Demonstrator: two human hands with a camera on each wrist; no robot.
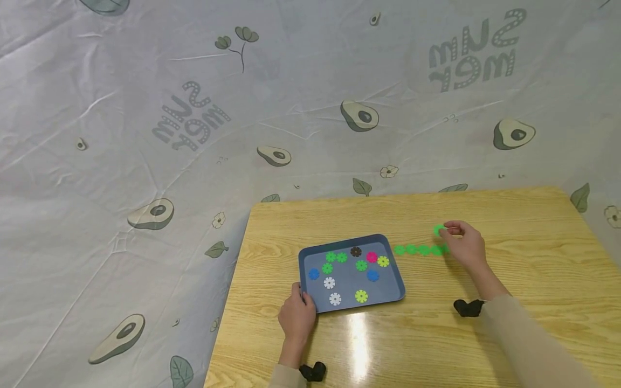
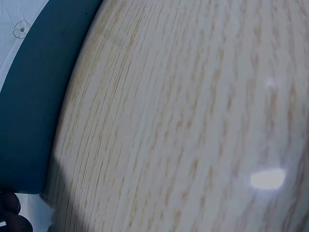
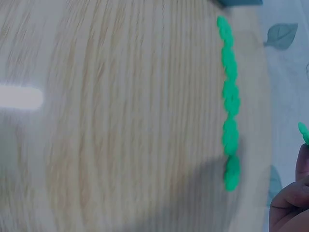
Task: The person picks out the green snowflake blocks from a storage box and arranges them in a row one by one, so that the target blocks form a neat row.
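My right hand [image 1: 467,245] pinches a green notched plastic disc [image 1: 439,230] between thumb and fingertips, raised over the table. Beneath it runs a row of several green discs [image 1: 424,250], set edge to edge; its right end is partly hidden by the hand. In the right wrist view, the held disc [image 3: 303,130] shows at the right edge beside the row [image 3: 231,96]. My left hand [image 1: 297,318] grips the near left corner of a blue-grey tray [image 1: 388,291]. The tray's wall [image 2: 34,111] fills the left of the left wrist view, with fingertips below it.
Inside the tray lie several green discs [image 1: 361,265], two blue, two white, two yellow, a pink disc [image 1: 371,257] and a brown disc [image 1: 356,251]. The wooden table [image 1: 533,269] ends at a patterned cloth [image 1: 310,108] behind. Black straps [image 1: 468,308] hang from both wrists.
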